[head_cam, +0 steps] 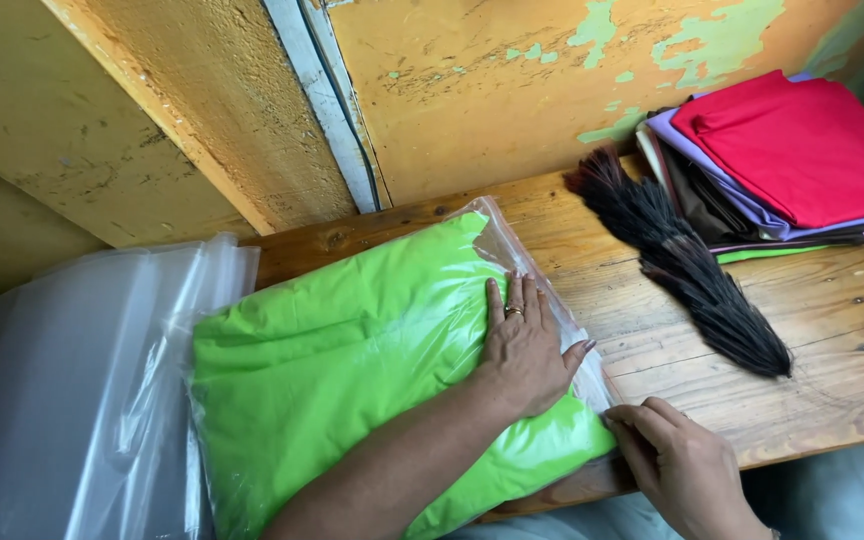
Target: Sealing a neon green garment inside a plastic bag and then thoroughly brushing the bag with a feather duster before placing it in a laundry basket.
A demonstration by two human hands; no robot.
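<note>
A folded bright green cloth [342,360] lies inside a clear plastic bag [512,235] on a wooden table [832,310]. My left hand [527,345], with a ring on one finger, presses flat on the bagged cloth near its right edge. My right hand [677,460] pinches the bag's open edge at the lower right corner, near the table's front edge.
A stack of clear plastic bags [62,390] lies at the left. A dark bristle brush [692,265] rests on the table at the right. Behind it sits a pile of folded cloths [802,150], red on top. A peeling yellow wall [512,70] stands behind.
</note>
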